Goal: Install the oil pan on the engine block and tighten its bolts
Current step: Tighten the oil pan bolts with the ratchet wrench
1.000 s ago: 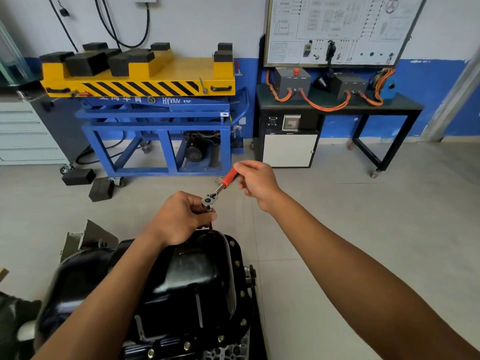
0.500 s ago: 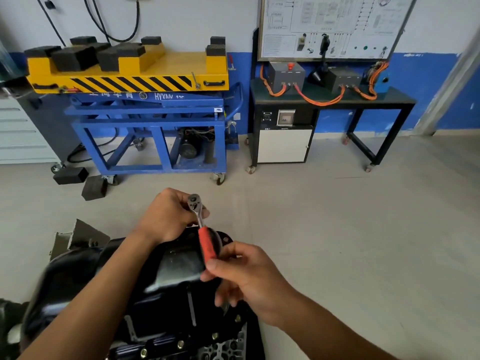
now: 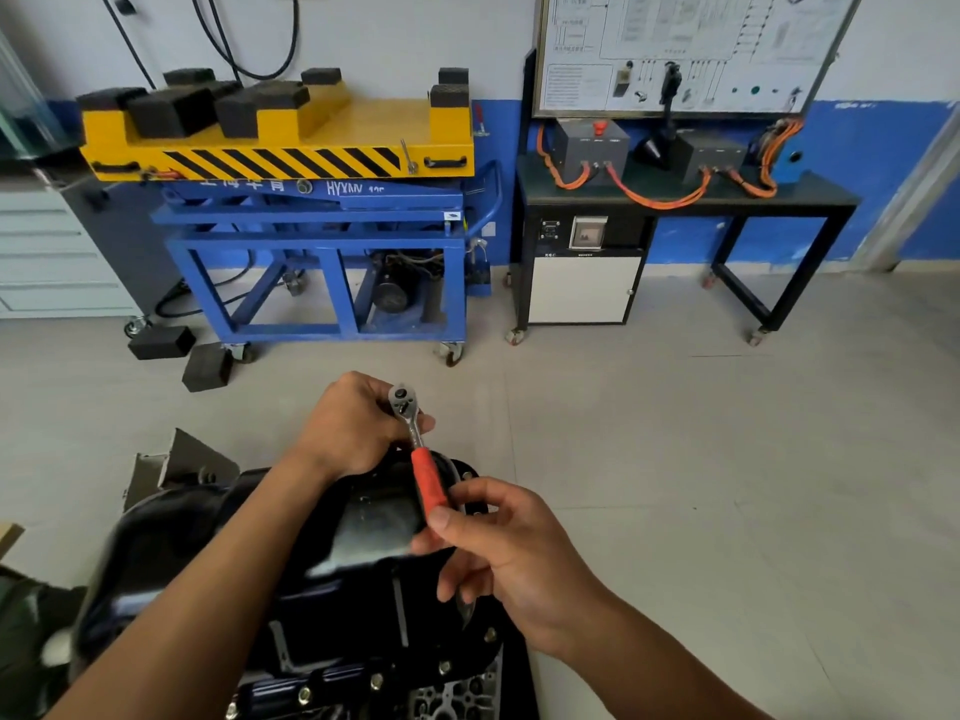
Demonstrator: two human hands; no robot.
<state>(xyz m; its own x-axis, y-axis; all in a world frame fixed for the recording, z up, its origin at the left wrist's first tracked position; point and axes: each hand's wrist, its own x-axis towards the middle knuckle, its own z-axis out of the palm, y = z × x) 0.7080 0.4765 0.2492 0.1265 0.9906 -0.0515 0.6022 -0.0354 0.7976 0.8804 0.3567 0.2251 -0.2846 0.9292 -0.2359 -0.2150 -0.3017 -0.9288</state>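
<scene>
Black glossy oil pan (image 3: 332, 610) sits low and left of centre, on top of the engine block (image 3: 460, 693), whose bare metal peeks out at the bottom edge. You can see a row of bolts (image 3: 376, 681) along the near flange.

Left hand (image 3: 348, 428) is curled round the head end of the ratchet (image 3: 422, 459), right at the pan's far edge. Whatever the head sits on is hidden under the fingers. Right hand (image 3: 511, 556) pinches the near end of the red handle between thumb and fingers, with the handle lying back over the pan.

Past the pan's right rim there's a wide stretch of grey floor (image 3: 727, 459). Ahead and well apart, a blue and yellow lift cart (image 3: 322, 241) and a black bench (image 3: 779, 200) stand at the wall. Two black rubber blocks (image 3: 208, 366) lie near the cart's wheel. A grey metal piece (image 3: 182, 465) sits close to the pan's left side.
</scene>
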